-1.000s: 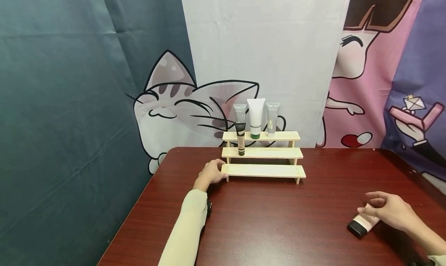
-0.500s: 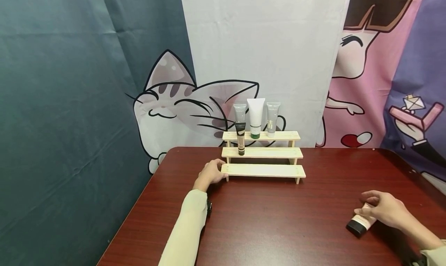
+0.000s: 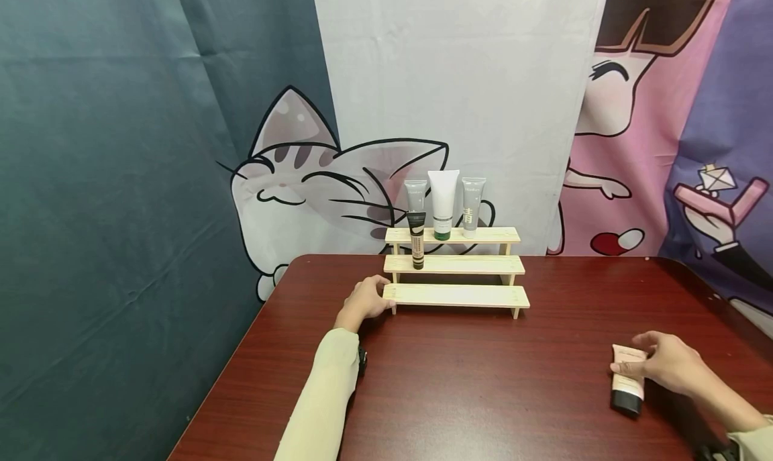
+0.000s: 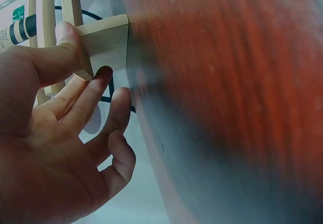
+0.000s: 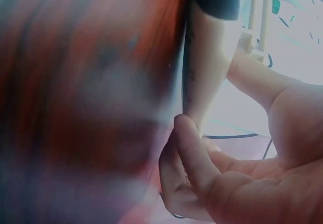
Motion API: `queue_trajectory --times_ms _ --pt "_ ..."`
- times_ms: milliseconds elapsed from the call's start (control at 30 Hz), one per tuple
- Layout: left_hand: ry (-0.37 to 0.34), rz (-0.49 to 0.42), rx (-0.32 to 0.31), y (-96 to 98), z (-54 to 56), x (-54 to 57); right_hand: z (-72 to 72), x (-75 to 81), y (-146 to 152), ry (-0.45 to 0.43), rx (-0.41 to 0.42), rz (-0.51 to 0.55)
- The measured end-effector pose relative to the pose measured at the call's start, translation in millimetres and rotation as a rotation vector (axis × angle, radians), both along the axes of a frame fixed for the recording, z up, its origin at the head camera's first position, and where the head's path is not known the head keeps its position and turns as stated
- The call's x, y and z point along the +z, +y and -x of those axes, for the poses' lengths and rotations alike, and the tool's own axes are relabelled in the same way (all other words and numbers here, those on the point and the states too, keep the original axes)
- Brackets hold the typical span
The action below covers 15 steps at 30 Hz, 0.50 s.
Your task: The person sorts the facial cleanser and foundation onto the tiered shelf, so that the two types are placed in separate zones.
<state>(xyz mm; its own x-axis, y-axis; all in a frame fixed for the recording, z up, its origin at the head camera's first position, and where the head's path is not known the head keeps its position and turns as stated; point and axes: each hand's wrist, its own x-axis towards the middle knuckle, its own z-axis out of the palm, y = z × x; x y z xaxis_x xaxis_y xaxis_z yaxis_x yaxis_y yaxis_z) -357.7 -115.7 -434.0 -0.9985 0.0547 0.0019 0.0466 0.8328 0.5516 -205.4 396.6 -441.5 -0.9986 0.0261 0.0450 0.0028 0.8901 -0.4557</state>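
My left hand grips the left end of the lowest step of a three-tier wooden display stand. In the left wrist view, the thumb of that hand lies on the step and the fingertips meet its underside. At the right of the table, my right hand pinches a pale pink squeeze tube with a black cap pointing toward me. Seen from the right wrist, the thumb and fingers of the right hand are on either side of the tube, near its flat end.
On the top step stand a white tube with a green cap and two grey tubes, one at the right, the other partly hidden. A black-and-tan tube stands on the middle step. Printed curtains hang behind the dark red table.
The right hand has closed on the pink tube and turned it from slanted to nearly straight, cap toward me. The left hand and the stand have stayed in place.
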Motion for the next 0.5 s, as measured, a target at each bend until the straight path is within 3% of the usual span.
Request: queue_trajectory --times_ms 300,500 --pt "0.004 -0.002 -0.002 -0.1 -0.4 0.2 -0.7 1.1 -5.5 0.030 -0.001 0.037" --pt "0.006 0.003 -0.006 0.1 -0.8 1.5 0.2 0.4 -8.8 -0.009 0.021 0.088"
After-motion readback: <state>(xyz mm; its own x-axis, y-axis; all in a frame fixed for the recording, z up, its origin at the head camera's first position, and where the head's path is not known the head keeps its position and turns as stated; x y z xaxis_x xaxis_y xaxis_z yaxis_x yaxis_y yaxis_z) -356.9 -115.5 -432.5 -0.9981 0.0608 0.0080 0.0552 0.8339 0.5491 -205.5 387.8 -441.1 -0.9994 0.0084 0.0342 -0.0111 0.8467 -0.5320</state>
